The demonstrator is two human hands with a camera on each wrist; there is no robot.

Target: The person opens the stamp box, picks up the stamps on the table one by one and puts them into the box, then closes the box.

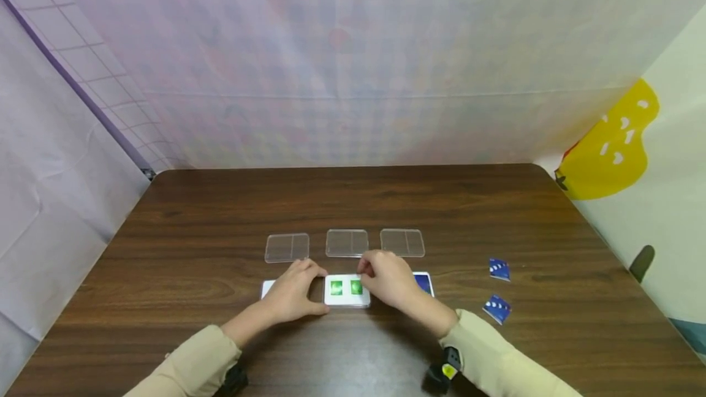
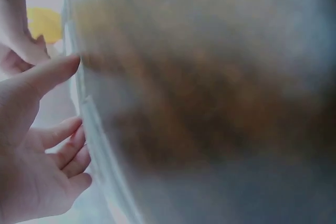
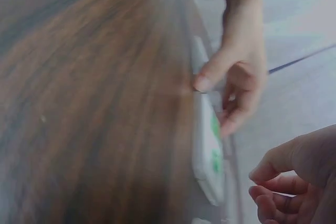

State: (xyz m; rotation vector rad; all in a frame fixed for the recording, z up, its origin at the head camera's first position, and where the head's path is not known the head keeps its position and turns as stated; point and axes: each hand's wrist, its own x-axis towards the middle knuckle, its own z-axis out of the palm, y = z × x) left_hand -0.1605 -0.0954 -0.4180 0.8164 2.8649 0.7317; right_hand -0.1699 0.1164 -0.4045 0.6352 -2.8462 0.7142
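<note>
A white case (image 1: 347, 300) with two green squares (image 1: 336, 288) side by side lies at the middle of the table's near half. My left hand (image 1: 292, 293) grips its left end, thumb at the near corner and fingertips at the far one. Over the right end is my right hand (image 1: 391, 279), fingertips by the right green square (image 1: 356, 287). In the right wrist view the fingers (image 3: 281, 184) of that hand are loosely curled, with nothing visible between them. White case parts (image 1: 268, 287) show beyond my left hand, and a blue-topped case (image 1: 423, 282) is partly hidden behind my right.
Three clear lids stand in a row behind the cases: left (image 1: 287, 248), middle (image 1: 347, 243), right (image 1: 402, 242). Two blue packets (image 1: 499, 269) (image 1: 497, 309) lie to the right on the brown wooden table (image 1: 220, 213). A cloth curtain (image 1: 342, 78) hangs behind the table's far edge.
</note>
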